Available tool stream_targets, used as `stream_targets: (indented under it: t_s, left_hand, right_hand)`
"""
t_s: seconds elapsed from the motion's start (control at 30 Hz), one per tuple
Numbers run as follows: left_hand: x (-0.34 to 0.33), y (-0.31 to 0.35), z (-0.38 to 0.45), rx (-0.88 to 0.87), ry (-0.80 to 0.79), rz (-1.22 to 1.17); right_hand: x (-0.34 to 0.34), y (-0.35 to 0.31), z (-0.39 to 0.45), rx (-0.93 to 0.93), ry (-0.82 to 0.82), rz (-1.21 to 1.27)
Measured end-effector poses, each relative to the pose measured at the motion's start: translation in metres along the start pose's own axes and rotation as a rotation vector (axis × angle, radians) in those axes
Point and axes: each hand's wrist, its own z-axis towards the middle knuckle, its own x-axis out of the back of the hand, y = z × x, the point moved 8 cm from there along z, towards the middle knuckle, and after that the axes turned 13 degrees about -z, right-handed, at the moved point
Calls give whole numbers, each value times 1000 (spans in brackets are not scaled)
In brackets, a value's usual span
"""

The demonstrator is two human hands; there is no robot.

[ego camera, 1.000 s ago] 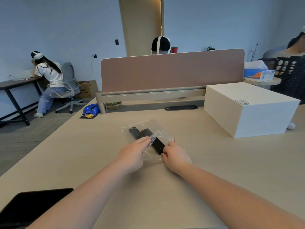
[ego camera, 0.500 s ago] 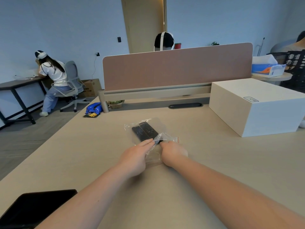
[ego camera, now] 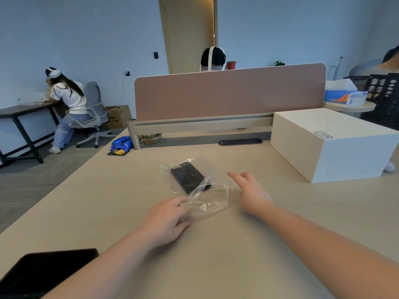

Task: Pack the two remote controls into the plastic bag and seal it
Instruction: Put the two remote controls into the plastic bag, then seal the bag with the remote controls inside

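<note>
Clear plastic crinkles at the middle of the frame: the plastic bag (ego camera: 200, 190) lies flat on the pale wooden counter (ego camera: 108, 201) with the two black remote controls (ego camera: 187, 176) side by side inside it, pushed toward its far end. The near end of the bag, with its mouth and a thin red strip along the right edge, looks loose and rumpled; whether it is sealed cannot be told.

The left hand (ego camera: 166, 221) rests at lower centre with its fingers bent over the bag's near left corner, pressing or pinching the plastic against the counter. The right hand (ego camera: 251, 195) is just right of the bag, apart from it, fingers spread loosely and one finger pointing up the frame; its grip has nothing in it.

A white box (ego camera: 330, 145) stands on the counter at the right of the frame, a dark flat slab (ego camera: 43, 270) lies at the lower left corner, and a pink divider panel (ego camera: 228, 93) runs across the far edge.
</note>
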Motion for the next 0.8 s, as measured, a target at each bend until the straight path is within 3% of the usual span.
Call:
stream_targets:
  t_s: [0.13, 0.43, 0.63, 0.8]
  left_hand:
    - [6, 6, -4, -59, 84, 162]
    - [6, 0, -5, -21, 95, 276]
    - [15, 11, -8, -92, 121, 310]
    - [22, 9, -5, -94, 182, 338]
  right_hand:
    - [-12, -11, 6, 161, -62, -114]
    - [-8, -8, 4, 114, -6, -116]
    - [5, -15, 2, 207, -1, -465]
    - [34, -16, -2, 307, 131, -669]
